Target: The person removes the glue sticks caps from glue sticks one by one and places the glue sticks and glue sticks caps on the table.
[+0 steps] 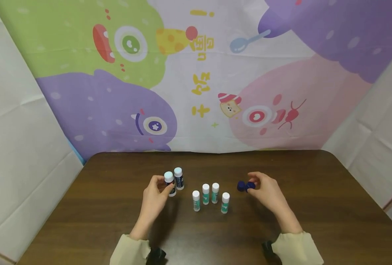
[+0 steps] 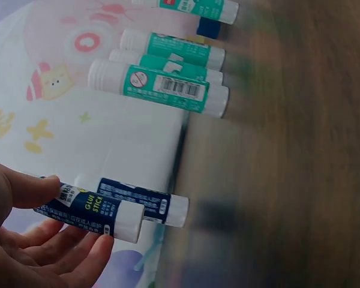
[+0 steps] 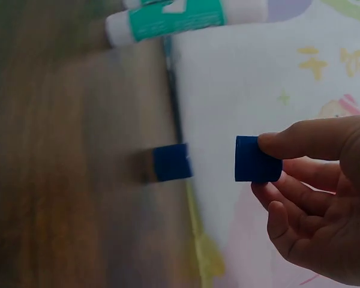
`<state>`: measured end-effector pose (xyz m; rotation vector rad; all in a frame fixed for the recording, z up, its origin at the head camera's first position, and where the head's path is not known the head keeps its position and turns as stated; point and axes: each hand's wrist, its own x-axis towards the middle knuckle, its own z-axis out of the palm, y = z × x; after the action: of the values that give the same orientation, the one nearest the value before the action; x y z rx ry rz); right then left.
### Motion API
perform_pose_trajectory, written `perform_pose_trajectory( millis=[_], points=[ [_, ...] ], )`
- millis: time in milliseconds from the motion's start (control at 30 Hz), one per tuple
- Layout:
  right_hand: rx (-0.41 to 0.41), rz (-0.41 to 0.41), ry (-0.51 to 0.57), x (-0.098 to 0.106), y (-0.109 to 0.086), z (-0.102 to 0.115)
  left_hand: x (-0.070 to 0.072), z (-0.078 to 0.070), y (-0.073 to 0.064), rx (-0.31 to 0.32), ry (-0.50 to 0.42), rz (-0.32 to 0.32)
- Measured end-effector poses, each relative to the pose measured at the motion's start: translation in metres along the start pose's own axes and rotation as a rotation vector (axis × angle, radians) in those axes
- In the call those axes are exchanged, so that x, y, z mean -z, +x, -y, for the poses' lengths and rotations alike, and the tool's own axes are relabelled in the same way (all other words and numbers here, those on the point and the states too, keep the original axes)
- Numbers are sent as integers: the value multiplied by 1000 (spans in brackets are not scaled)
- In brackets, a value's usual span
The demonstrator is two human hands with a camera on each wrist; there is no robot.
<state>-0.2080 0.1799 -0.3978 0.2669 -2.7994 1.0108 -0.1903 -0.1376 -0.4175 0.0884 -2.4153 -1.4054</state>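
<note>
My left hand [image 1: 154, 197] grips a dark blue glue stick [image 2: 90, 211] between thumb and fingers, its white end pointing down at the table. A second dark blue glue stick [image 1: 179, 179] stands upright right beside it, farther back. On the other side, my right hand [image 1: 268, 191] pinches a short dark blue cylinder [image 3: 258, 159] between thumb and fingertips. Its twin, another short blue cylinder [image 3: 173, 162], sits on the table just left of it in the head view. Between the hands stand several green-and-white glue sticks [image 1: 214, 193], all upright.
Everything stands on a dark brown wooden table [image 1: 196, 239]. Behind its far edge hangs a printed cloth [image 1: 202, 136] with cartoon monsters. White sheets [image 1: 24, 140] close off both sides.
</note>
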Motion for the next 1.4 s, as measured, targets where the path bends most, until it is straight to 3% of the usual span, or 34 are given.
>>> perform_pose_trajectory(
  millis=[300, 833, 1400],
  points=[
    [-57, 52, -20, -13, 4, -15, -3, 11, 2, 17, 50, 28],
    [-98, 80, -59, -17, 4, -19, -5, 16, 2, 41, 52, 56],
    [-72, 123, -127, -20, 2, -20, -7, 21, 2, 41, 99, 62]
  ],
)
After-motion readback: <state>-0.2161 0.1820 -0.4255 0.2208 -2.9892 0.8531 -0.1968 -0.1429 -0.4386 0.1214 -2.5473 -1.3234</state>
